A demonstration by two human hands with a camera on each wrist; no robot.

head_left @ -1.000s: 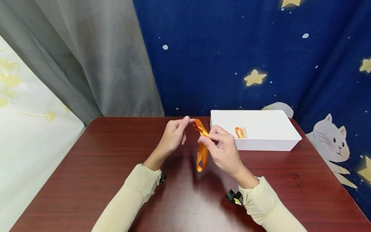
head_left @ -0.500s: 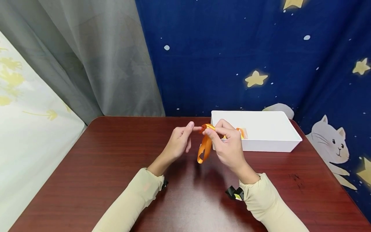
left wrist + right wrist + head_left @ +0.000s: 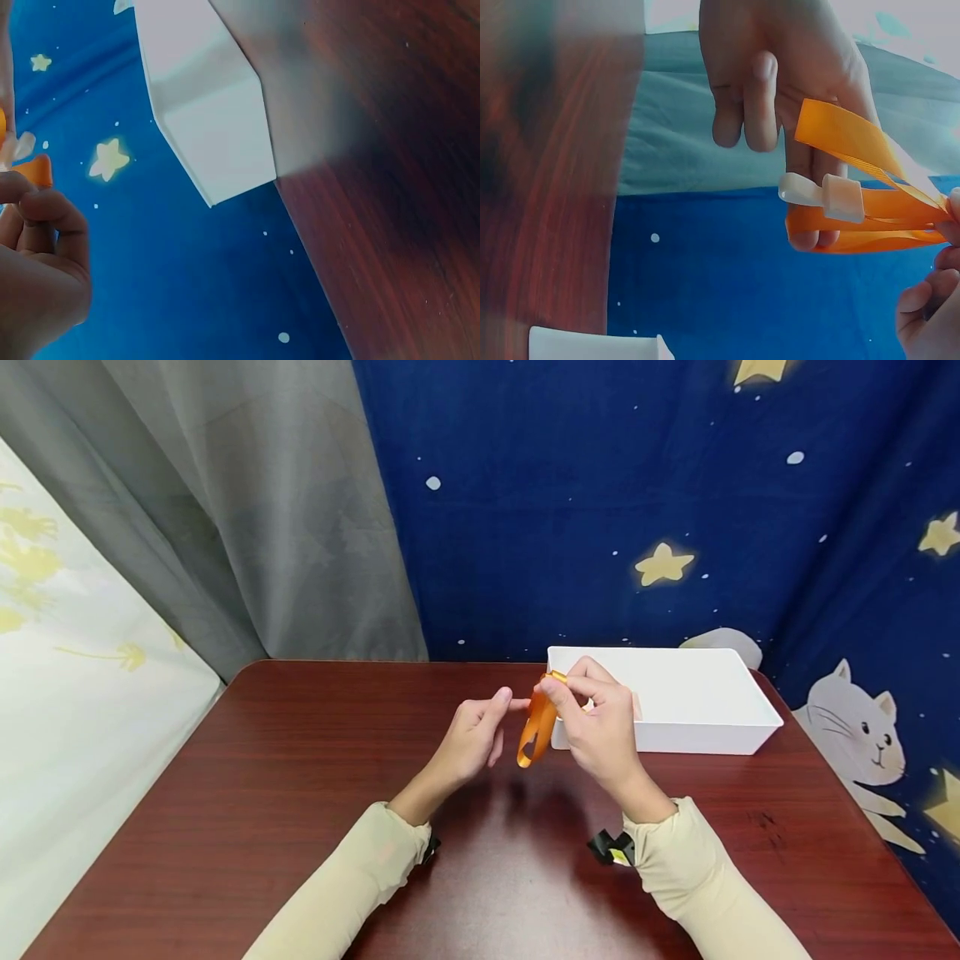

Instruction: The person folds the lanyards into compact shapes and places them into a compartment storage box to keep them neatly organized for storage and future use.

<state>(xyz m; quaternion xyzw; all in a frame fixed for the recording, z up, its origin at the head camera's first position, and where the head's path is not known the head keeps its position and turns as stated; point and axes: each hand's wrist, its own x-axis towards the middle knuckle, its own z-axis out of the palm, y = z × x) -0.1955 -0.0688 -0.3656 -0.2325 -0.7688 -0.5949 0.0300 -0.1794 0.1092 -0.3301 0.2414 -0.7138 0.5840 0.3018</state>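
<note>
An orange ribbon loop (image 3: 537,733) hangs between the two hands, above the table. My right hand (image 3: 600,718) pinches its folded upper part between thumb and index finger. From the left, my left hand (image 3: 472,739) points straight fingers at the loop. In the right wrist view, two straight fingers of that left hand pass inside the ribbon (image 3: 847,139), while its other visible fingers are bent. A white plastic clip (image 3: 844,199) dangles in front of the ribbon there. At the left wrist view's edge, only part of the left hand (image 3: 45,270) shows, with a bit of orange ribbon (image 3: 34,171) above it.
A shallow white box (image 3: 690,739) stands at the back right of the reddish-brown table (image 3: 300,760), partly behind my right hand. Grey curtain (image 3: 300,527) and blue starry curtain (image 3: 525,510) hang beyond the far table edge.
Both hands have shifted right, the right one also slightly away, carrying the ribbon closer to the box. Its hanging loop has risen, and the right hand now covers the orange item seen inside the box.
</note>
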